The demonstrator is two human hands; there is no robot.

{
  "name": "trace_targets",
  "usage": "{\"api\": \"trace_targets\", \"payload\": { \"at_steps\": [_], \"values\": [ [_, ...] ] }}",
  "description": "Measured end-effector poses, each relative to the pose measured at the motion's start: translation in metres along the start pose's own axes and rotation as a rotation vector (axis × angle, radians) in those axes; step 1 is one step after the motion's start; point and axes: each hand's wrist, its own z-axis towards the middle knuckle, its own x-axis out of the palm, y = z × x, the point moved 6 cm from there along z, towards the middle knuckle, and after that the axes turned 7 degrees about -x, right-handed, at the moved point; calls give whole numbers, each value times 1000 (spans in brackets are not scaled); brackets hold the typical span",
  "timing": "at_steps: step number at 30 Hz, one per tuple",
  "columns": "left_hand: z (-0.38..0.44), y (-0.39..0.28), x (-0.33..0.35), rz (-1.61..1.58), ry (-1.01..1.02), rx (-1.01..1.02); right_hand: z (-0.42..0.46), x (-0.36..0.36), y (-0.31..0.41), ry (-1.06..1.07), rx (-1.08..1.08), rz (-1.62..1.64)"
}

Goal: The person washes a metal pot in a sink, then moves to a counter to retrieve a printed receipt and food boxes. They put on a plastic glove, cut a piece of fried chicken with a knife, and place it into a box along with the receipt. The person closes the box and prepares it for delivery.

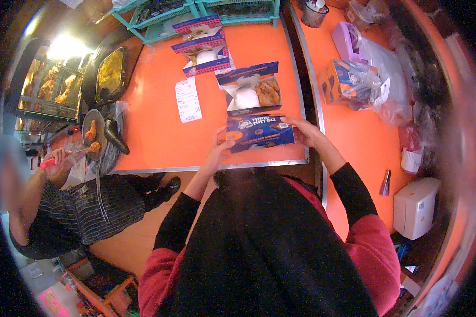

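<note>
Both my hands are on a blue printed food box [260,132] with its lid closed, near the front edge of the orange table [154,134]. My left hand [221,147] grips its left end, and my right hand [306,132] grips its right end. Just beyond it stands an open box [254,110] holding a white wrapped portion [246,98] and fried chicken [268,92]. Farther back are two more open boxes [207,68] [198,33], the nearer one with a white portion inside. A printed paper receipt [189,100] lies to their left.
At left a co-worker [99,210] holds red-handled tongs [49,162] at fried chicken over a round pan [99,119]. Teal plastic racks [154,20] stand at the back. The right counter [353,158] bears a bagged box [347,81], a purple tape dispenser [347,41] and a white device [416,208].
</note>
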Motion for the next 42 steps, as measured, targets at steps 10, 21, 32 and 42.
{"api": "trace_targets", "payload": {
  "at_steps": [10, 21, 32, 42],
  "values": [
    [-1, 18, 23, -562, 193, -140, -19, 14, 17, 107, -133, 83],
    [34, 29, 24, 250, -276, 268, 27, -7, -29, -198, -359, -731],
    [63, 39, 2, -254, 117, -72, -62, -84, 218, -1148, -906, -1603],
    [54, 43, 0, -347, 92, -78, -165, -117, 102, -434, -302, -1655]
  ]
}}
